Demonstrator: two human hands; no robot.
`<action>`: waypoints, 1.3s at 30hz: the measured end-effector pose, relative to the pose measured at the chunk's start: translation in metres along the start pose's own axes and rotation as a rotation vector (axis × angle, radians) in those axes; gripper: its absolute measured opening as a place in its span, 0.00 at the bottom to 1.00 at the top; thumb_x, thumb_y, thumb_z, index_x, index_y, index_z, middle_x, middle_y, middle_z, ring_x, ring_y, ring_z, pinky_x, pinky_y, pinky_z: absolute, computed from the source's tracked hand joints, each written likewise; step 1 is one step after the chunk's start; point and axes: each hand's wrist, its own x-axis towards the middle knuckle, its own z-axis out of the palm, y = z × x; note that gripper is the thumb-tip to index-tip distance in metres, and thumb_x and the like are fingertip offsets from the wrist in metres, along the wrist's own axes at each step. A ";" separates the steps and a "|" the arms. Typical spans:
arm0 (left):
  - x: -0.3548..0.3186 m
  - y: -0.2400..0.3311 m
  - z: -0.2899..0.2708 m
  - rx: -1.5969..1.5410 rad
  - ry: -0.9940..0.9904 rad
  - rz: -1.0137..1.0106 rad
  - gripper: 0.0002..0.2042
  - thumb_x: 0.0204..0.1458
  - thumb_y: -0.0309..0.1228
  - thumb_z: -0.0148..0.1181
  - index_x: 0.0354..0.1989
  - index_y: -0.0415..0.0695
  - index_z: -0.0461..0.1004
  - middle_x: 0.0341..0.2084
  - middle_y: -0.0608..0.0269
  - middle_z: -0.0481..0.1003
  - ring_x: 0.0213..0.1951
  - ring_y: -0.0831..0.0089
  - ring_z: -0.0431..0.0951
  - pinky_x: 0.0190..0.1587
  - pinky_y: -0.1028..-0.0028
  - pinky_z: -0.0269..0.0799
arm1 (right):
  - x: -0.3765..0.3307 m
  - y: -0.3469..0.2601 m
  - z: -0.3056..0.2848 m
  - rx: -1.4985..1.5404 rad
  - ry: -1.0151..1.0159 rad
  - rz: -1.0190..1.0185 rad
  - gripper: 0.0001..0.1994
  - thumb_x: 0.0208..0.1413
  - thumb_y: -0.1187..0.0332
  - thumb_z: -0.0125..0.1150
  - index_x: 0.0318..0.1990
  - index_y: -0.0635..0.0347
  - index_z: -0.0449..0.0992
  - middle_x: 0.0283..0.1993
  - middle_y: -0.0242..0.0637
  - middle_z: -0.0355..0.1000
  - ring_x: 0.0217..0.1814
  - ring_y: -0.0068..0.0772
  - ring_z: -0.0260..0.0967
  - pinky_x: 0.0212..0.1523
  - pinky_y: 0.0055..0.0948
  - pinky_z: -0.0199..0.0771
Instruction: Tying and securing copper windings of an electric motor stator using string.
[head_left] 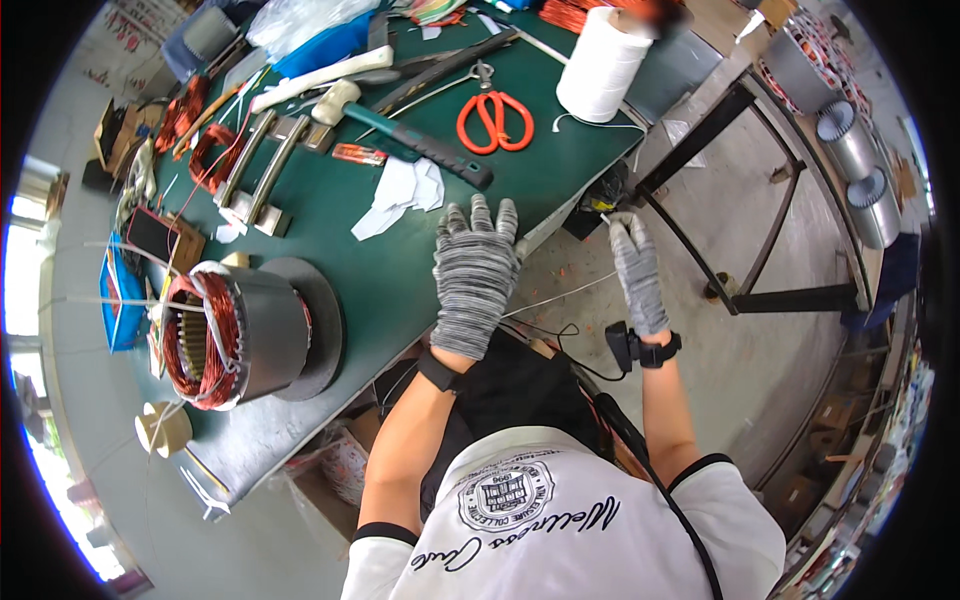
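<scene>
My left hand (pixel 476 275), in a grey striped knit glove, lies palm down at the edge of the green table with its fingers stretched out and nothing under them that I can see. To the right, past the table edge, my gloved right hand (pixel 638 270) is closed in a pinch with a thin white cord (pixel 565 293) in it. The cord trails from that hand toward my lap, and a small white tip shows at the fingertips. Beyond my left hand lie folded white paper pieces (pixel 400 195) and a green-handled mallet (pixel 420 143).
A motor stator (pixel 265 330) with copper windings stands at left. Orange-handled scissors (pixel 495 122) and a white thread spool (pixel 605 65) are at the back. A metal bracket (pixel 270 170) lies farther left. At right stands a black metal frame (pixel 700 135), with more stators (pixel 872 205) behind it.
</scene>
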 end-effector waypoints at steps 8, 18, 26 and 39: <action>0.000 -0.001 0.000 0.049 -0.013 0.031 0.27 0.46 0.40 0.55 0.57 0.51 0.61 0.55 0.53 0.62 0.54 0.52 0.63 0.57 0.58 0.57 | 0.086 0.010 0.008 0.263 0.220 -0.268 0.11 0.50 0.73 0.60 0.42 0.61 0.70 0.32 0.25 0.67 0.29 0.12 0.58 0.29 0.14 0.62; 0.000 0.002 0.003 0.029 -0.009 0.008 0.26 0.48 0.41 0.53 0.57 0.50 0.61 0.55 0.52 0.62 0.55 0.50 0.62 0.58 0.56 0.55 | 0.088 0.020 0.022 0.313 0.310 -0.222 0.10 0.49 0.76 0.59 0.40 0.64 0.71 0.35 0.28 0.69 0.34 0.17 0.63 0.39 0.17 0.66; -0.001 0.004 0.009 -0.040 0.040 0.027 0.24 0.52 0.44 0.48 0.56 0.46 0.61 0.54 0.45 0.62 0.55 0.45 0.62 0.57 0.53 0.56 | 0.081 0.014 0.006 0.064 0.231 -0.254 0.03 0.52 0.71 0.57 0.34 0.59 0.72 0.25 0.20 0.64 0.25 0.11 0.56 0.24 0.13 0.58; -0.094 -0.023 -0.036 -0.510 0.181 -0.067 0.10 0.45 0.28 0.52 0.37 0.42 0.70 0.28 0.53 0.70 0.35 0.57 0.72 0.39 0.61 0.67 | -0.075 -0.095 0.079 -0.161 -0.492 -0.124 0.07 0.45 0.75 0.60 0.34 0.61 0.73 0.28 0.24 0.67 0.29 0.14 0.60 0.33 0.18 0.64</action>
